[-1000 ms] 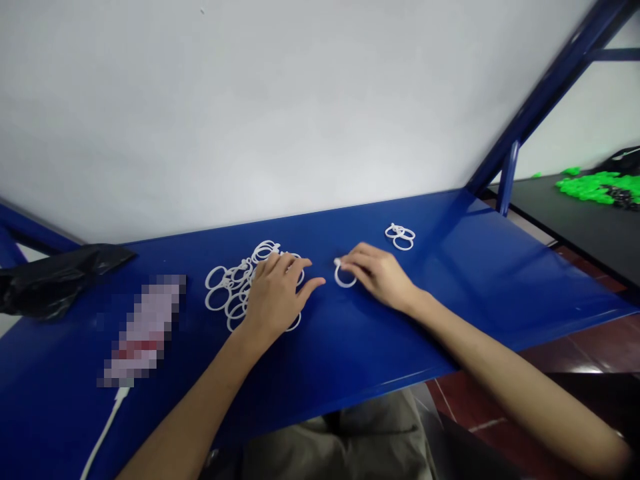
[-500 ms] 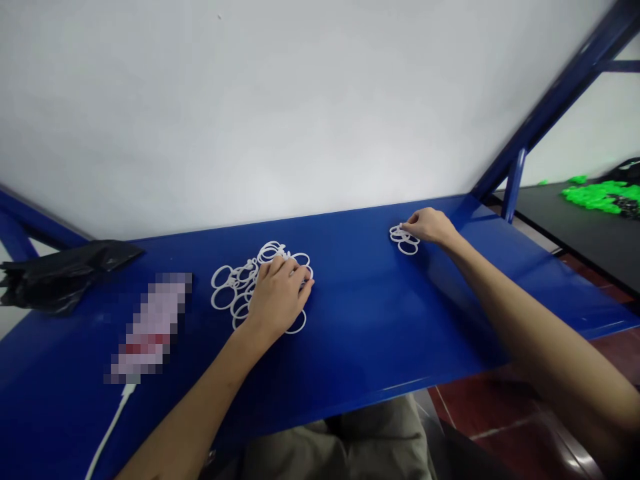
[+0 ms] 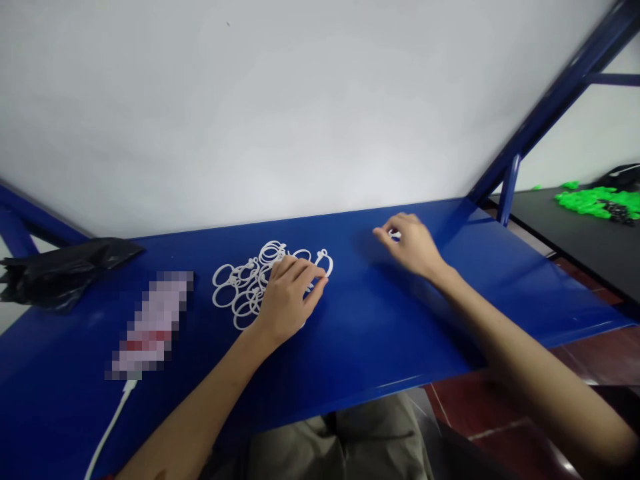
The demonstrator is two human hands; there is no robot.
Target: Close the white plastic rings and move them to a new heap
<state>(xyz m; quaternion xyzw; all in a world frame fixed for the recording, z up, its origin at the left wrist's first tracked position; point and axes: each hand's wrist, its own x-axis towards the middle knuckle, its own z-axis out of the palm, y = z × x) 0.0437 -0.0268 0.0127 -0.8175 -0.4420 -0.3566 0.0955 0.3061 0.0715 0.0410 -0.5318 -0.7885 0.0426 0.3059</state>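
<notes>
A loose pile of thin white rings [image 3: 235, 293], some with small eyelets, lies on the blue tabletop, partly covered by my left hand [image 3: 287, 293]. Between the thumb and index finger of that hand is one white ring [image 3: 330, 265] with a small eyelet on top, held at the pile's right edge. My right hand [image 3: 413, 243] is over the smaller group of white rings [image 3: 395, 235], most of which it hides. Its thumb and fingers are apart, and no ring shows in its grip.
The blue table [image 3: 360, 347] meets a pale wall behind. To the left lie a black plastic bag [image 3: 70, 270] and a blurred-out pinkish object [image 3: 153, 323] with a white cable [image 3: 113, 427]. Green pieces [image 3: 595, 202] sit on a dark table [image 3: 540, 217] at the right.
My right hand has let go at the small ring group and moved slightly left, fingers spreading. My left hand has shifted right, drawing one ring out at the pile's edge.
</notes>
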